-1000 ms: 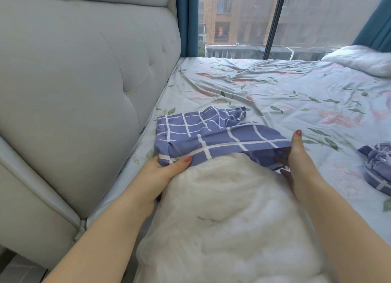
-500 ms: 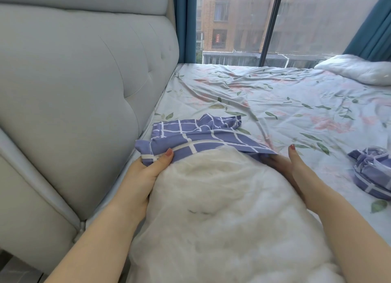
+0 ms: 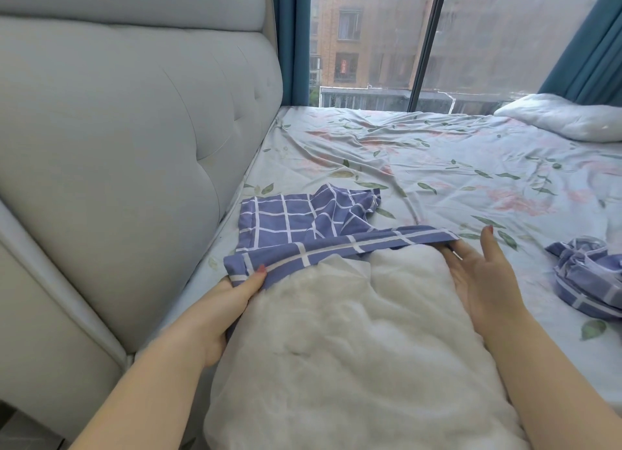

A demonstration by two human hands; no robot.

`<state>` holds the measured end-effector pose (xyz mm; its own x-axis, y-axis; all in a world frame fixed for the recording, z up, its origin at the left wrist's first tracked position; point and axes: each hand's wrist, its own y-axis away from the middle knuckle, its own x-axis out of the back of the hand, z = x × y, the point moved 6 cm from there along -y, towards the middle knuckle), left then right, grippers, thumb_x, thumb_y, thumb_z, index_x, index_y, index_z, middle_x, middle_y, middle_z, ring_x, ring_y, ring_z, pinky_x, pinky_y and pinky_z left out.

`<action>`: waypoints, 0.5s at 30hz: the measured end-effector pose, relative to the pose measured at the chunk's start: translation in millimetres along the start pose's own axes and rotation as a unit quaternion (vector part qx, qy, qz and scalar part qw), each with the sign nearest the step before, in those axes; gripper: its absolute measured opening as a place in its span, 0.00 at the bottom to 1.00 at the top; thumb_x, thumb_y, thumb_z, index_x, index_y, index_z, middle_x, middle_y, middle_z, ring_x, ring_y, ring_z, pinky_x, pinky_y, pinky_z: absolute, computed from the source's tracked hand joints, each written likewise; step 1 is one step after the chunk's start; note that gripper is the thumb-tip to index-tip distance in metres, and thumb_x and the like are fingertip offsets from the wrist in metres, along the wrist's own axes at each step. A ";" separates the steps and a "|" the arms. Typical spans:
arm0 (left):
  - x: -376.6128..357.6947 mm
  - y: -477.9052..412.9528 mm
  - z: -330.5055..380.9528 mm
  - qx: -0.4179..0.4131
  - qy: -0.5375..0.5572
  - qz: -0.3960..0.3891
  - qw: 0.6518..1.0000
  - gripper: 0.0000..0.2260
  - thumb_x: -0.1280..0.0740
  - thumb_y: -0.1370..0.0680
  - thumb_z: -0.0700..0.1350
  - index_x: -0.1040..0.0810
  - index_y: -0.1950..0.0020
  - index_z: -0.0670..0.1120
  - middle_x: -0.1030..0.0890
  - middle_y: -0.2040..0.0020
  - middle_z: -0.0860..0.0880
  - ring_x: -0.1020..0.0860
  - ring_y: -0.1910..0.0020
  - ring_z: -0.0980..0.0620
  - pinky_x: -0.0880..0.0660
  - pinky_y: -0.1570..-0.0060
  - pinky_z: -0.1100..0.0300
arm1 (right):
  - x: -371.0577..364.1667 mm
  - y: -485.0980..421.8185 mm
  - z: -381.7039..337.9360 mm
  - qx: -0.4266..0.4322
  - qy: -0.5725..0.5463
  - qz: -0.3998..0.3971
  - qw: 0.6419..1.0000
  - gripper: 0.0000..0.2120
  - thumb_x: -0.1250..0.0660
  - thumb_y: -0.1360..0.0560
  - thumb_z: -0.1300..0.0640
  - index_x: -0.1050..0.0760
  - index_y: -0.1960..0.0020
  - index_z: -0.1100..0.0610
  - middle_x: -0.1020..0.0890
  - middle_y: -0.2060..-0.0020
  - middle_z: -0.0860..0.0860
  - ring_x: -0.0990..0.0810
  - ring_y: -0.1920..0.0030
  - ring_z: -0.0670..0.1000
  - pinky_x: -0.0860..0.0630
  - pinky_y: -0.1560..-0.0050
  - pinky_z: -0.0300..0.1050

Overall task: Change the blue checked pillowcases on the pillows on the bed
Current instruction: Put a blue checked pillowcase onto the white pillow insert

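A bare white pillow [image 3: 353, 348] lies on the bed in front of me, its far end just under the open mouth of a blue checked pillowcase [image 3: 303, 224]. My left hand [image 3: 232, 298] pinches the pillowcase's hem at its left corner, thumb on top. My right hand [image 3: 478, 274] lies along the pillow's right side; its fingers reach under the hem at the right corner, and the thumb stands up free. The rest of the pillowcase lies flat and crumpled beyond the pillow.
A second blue checked pillowcase [image 3: 585, 274] lies bunched on the floral sheet [image 3: 437, 166] at right. Another white pillow [image 3: 565, 119] sits at the far right by the window. The padded grey headboard [image 3: 134, 129] runs along the left.
The pillowcase's hem has slid further off the pillow's far end, so more white pillow shows. Both hands moved with the hem.
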<state>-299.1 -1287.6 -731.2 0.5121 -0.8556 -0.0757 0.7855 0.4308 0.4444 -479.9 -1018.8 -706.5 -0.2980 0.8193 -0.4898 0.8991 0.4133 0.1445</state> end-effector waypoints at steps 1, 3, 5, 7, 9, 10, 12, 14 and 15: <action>2.3 -2.3 -0.4 0.000 -0.013 0.010 1.000 0.19 0.37 0.22 0.62 0.25 0.34 0.56 0.15 0.45 0.50 0.18 0.45 0.48 0.22 0.53 0.55 | -1.7 0.2 0.7 0.000 -0.020 0.004 1.000 0.33 0.44 0.27 0.35 0.21 0.36 0.59 0.19 0.39 0.56 0.20 0.39 0.56 0.21 0.43 0.54; 7.0 -5.9 -2.5 0.003 -0.033 0.024 0.999 0.21 0.43 0.20 0.65 0.29 0.31 0.57 0.18 0.42 0.50 0.20 0.44 0.48 0.22 0.51 0.54 | -0.2 -2.3 4.0 -0.003 -0.042 0.019 0.999 0.33 0.42 0.26 0.38 0.27 0.31 0.61 0.21 0.37 0.57 0.22 0.37 0.59 0.22 0.41 0.54; 13.5 -12.2 -7.0 -0.002 -0.073 0.046 0.996 0.24 0.46 0.20 0.65 0.31 0.27 0.56 0.19 0.39 0.49 0.21 0.41 0.46 0.23 0.42 0.50 | 1.9 -5.2 8.5 -0.009 -0.032 0.038 0.999 0.28 0.44 0.21 0.41 0.28 0.31 0.60 0.22 0.36 0.58 0.23 0.36 0.60 0.26 0.40 0.54; 18.4 -14.9 -8.4 -0.015 -0.133 0.098 0.986 0.26 0.46 0.19 0.63 0.38 0.23 0.53 0.23 0.34 0.47 0.24 0.37 0.43 0.28 0.35 0.47 | 3.0 -7.6 12.7 -0.015 -0.009 0.056 0.998 0.26 0.48 0.18 0.42 0.28 0.31 0.60 0.21 0.36 0.59 0.23 0.36 0.59 0.27 0.38 0.54; 19.1 -11.6 -2.9 -0.058 -0.204 0.173 0.962 0.30 0.43 0.18 0.59 0.47 0.20 0.50 0.31 0.27 0.44 0.31 0.31 0.40 0.34 0.31 0.49 | 0.4 -8.4 15.6 -0.020 0.005 0.066 0.998 0.28 0.51 0.18 0.41 0.28 0.31 0.59 0.20 0.38 0.58 0.22 0.38 0.58 0.26 0.39 0.53; 17.7 -4.8 6.3 -0.107 -0.250 0.220 0.937 0.31 0.41 0.19 0.57 0.47 0.20 0.48 0.34 0.25 0.43 0.34 0.28 0.40 0.37 0.31 0.50 | -1.1 -8.5 16.3 -0.021 0.007 0.069 0.997 0.29 0.51 0.18 0.40 0.28 0.31 0.59 0.19 0.39 0.57 0.21 0.38 0.58 0.26 0.41 0.52; 5.4 16.8 33.2 -0.273 -0.308 0.287 0.865 0.26 0.36 0.19 0.50 0.38 0.24 0.44 0.32 0.29 0.47 0.36 0.29 0.42 0.39 0.31 0.51 | -4.8 -7.8 15.3 -0.019 0.007 0.070 0.997 0.30 0.52 0.18 0.39 0.27 0.32 0.59 0.19 0.40 0.57 0.21 0.39 0.57 0.25 0.43 0.52; -17.2 31.9 52.3 -0.421 -0.295 0.237 0.824 0.15 0.33 0.21 0.43 0.25 0.34 0.47 0.26 0.38 0.56 0.30 0.34 0.50 0.33 0.37 0.61 | -7.3 -7.5 13.9 -0.014 0.004 0.070 0.997 0.32 0.53 0.19 0.37 0.27 0.32 0.60 0.19 0.39 0.58 0.21 0.38 0.58 0.26 0.39 0.52; -29.9 34.7 57.2 -0.452 -0.281 0.178 0.828 0.11 0.32 0.21 0.41 0.21 0.39 0.49 0.23 0.41 0.59 0.27 0.37 0.54 0.30 0.41 0.66 | -8.5 -7.1 13.5 -0.012 0.003 0.068 0.998 0.33 0.53 0.19 0.36 0.27 0.32 0.60 0.19 0.39 0.58 0.21 0.38 0.58 0.27 0.36 0.53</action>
<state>-307.1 -1263.4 -662.4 0.7245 -0.5167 0.4562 0.6883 0.5065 -0.5193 -479.3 -1034.1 -715.0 -0.1752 0.8714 -0.4583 0.9235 0.3068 0.2303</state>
